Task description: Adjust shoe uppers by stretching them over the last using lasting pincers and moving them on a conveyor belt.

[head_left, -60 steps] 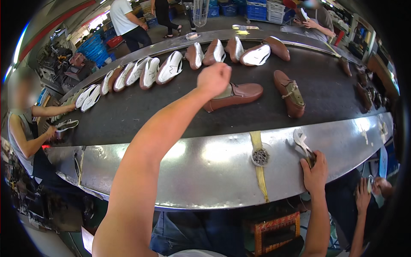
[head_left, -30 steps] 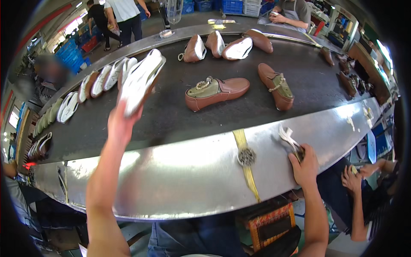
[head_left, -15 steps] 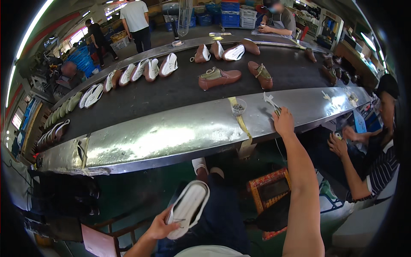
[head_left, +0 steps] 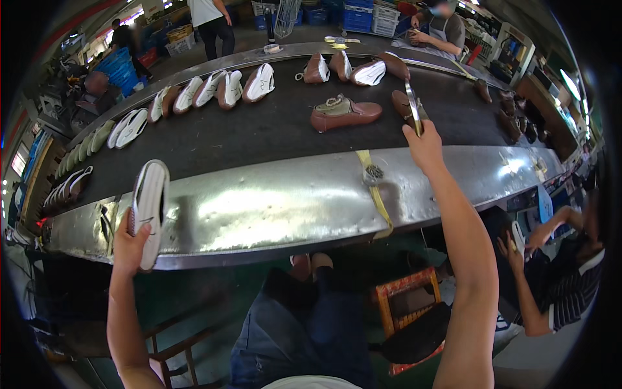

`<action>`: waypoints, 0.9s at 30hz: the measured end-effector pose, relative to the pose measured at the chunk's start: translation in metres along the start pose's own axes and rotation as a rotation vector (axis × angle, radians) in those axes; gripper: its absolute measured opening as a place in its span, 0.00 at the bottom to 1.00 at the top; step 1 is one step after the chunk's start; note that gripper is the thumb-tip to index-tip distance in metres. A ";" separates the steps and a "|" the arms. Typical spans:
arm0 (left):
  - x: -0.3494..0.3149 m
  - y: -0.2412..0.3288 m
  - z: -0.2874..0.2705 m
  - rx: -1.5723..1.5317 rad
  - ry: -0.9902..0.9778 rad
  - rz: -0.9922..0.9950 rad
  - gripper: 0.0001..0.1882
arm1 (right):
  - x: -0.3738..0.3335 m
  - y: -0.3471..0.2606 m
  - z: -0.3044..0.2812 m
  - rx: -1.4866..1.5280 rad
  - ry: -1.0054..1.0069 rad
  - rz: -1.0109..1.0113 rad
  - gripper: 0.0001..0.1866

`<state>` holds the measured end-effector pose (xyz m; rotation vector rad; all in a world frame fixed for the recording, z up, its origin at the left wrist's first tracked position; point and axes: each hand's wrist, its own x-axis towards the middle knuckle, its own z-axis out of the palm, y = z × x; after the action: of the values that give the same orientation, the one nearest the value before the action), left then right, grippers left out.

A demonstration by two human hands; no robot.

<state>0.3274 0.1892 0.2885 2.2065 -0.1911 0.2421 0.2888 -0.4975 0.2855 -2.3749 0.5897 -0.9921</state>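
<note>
My left hand (head_left: 131, 245) is closed around a white shoe (head_left: 151, 211), held upright at the left with its pale underside facing me, over the metal ledge. A thin dark mark shows on that underside. Out to the right, my right hand (head_left: 426, 148) grips a slim metal hand tool (head_left: 412, 102) whose long bright shank points up and away. I cannot make out its exact kind. Behind the tool lies a brown shoe (head_left: 403, 106), partly covered by it. Another brown shoe with a green laced top (head_left: 345, 115) stands left of it on the dark belt.
A shiny metal ledge (head_left: 272, 205) runs along the dark belt (head_left: 214, 139). Shoes with white undersides (head_left: 259, 83) line the belt's far side. On the ledge sits a small clear cup (head_left: 373, 174) by yellow tape. At right a co-worker's hands (head_left: 516, 249) hold a white shoe. A wooden stool (head_left: 381, 305) stands below.
My left hand has lifted the white shoe from my lap up and left to the ledge. The right hand has raised the tool off the ledge and turned its shank upward.
</note>
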 end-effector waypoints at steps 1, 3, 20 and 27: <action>0.016 -0.010 -0.004 0.041 -0.040 -0.011 0.37 | 0.019 -0.005 0.017 -0.003 -0.005 -0.001 0.25; 0.032 -0.029 -0.001 0.261 -0.081 -0.094 0.38 | 0.056 -0.014 0.048 -0.009 -0.096 0.032 0.27; -0.015 0.052 0.164 0.581 -0.253 0.271 0.28 | 0.312 0.013 0.362 -0.645 -0.313 -0.195 0.44; -0.007 0.062 0.176 0.504 -0.260 0.274 0.26 | 0.365 0.038 0.348 -0.921 -0.509 -0.146 0.24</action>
<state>0.3251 0.0121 0.2304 2.7086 -0.6373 0.1629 0.7735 -0.6353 0.2418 -3.3348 0.7811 -0.0855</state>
